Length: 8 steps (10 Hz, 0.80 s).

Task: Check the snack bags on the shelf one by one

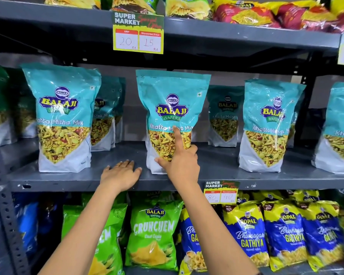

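Several teal Balaji Khatta Mitha Mix bags stand upright on the grey middle shelf (pixel 216 175). The centre bag (pixel 172 100) stands near the shelf's front edge. My right hand (pixel 180 161) grips its lower front, thumb at the bottom left, index finger stretched up over the clear window to the printed name. My left hand (pixel 120 175) lies flat, palm down, on the bare shelf just left of that bag, touching no bag. Another teal bag (pixel 63 118) stands at the left, and one more (pixel 268 126) at the right.
More teal bags stand behind in the back row. A price tag (pixel 138 32) hangs from the upper shelf; a smaller one (pixel 220 192) hangs from the middle shelf's edge. Below lie green Crunchem bags (pixel 153 237) and blue-yellow Gopal Gathiya bags (pixel 282 235). The upright (pixel 0 195) stands at left.
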{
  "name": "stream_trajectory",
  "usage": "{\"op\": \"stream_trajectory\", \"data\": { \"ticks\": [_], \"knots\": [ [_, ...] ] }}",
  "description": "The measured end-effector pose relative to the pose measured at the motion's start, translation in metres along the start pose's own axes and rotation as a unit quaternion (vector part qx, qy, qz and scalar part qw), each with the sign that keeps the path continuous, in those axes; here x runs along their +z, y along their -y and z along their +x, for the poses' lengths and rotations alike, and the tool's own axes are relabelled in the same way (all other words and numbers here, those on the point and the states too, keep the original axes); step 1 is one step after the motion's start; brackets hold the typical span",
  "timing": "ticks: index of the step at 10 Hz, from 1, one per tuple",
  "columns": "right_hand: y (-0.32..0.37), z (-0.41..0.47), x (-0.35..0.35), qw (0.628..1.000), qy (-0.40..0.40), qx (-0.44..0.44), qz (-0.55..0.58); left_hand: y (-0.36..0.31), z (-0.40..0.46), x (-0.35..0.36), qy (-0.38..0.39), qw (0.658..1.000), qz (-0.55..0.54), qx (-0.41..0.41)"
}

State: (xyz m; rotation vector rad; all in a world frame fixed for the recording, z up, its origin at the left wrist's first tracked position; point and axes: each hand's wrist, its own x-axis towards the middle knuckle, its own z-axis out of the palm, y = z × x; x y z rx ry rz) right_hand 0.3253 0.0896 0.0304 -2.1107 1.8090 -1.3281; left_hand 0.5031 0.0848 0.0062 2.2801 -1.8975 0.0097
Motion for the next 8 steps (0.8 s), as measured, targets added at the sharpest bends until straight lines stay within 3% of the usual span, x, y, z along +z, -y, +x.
{"op": "stream_trajectory", "data": {
  "ticks": [5,7,8],
  "knots": [
    [0.002,-0.002,0.001,1.0,-0.018,-0.001,-0.007,-0.002,-0.003,-0.003,0.002,1.0,-0.002,-0.002],
    [-0.002,-0.015,-0.014,0.999,0.018,-0.019,0.042,-0.003,-0.007,-0.004,0.002,1.0,-0.003,-0.008],
    [-0.021,-0.025,-0.048,0.994,0.019,-0.03,0.103,-0.005,-0.012,-0.004,-0.035,0.998,-0.042,-0.015]
  ]
}}
